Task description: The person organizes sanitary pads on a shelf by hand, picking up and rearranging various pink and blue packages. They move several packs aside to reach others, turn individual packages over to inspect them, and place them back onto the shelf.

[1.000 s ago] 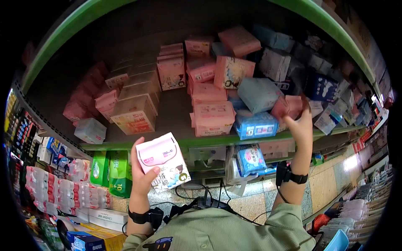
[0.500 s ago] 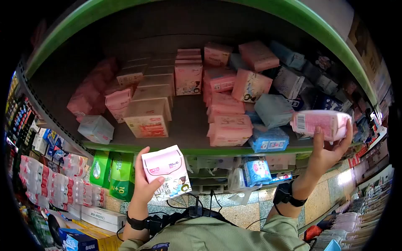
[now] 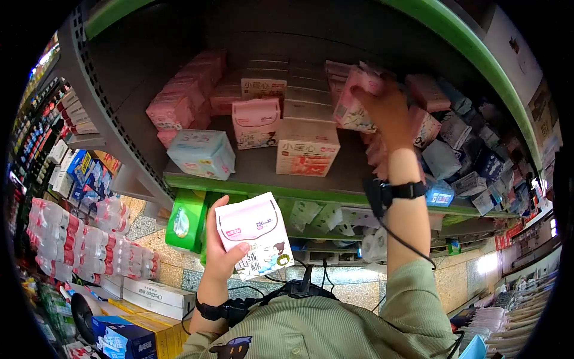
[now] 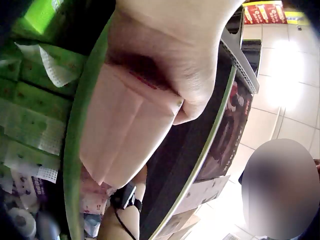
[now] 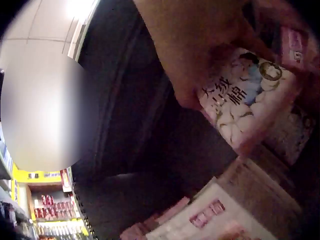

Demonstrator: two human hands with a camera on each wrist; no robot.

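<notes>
My left hand [image 3: 222, 256] grips a pink and white pack of sanitary pads [image 3: 258, 230] in front of the shelf edge, thumb across its printed front. In the left wrist view the fingers curl round the end of this pack [image 4: 125, 125]. Deep on the shelf, my right hand [image 3: 390, 113] holds another pink pack of sanitary pads [image 3: 354, 110] beside a row of similar packs. The right wrist view shows that pack [image 5: 252, 107] tilted, its cotton-flower print facing out, with the hand over its upper side.
Peach packs [image 3: 308, 149] stand in a row at the shelf's middle. A pale blue pack [image 3: 203, 154] and a single pink pack [image 3: 256, 122] sit left of them. Mixed packs are heaped at the right [image 3: 472, 155]. A green shelf edge [image 3: 257, 188] runs along the front; bundled bottles [image 3: 89, 239] stand lower left.
My right hand took a pink pack from the heap at the right, lifted it and carried it left, deep onto the shelf. The view has swung left. My left hand keeps its pack.
</notes>
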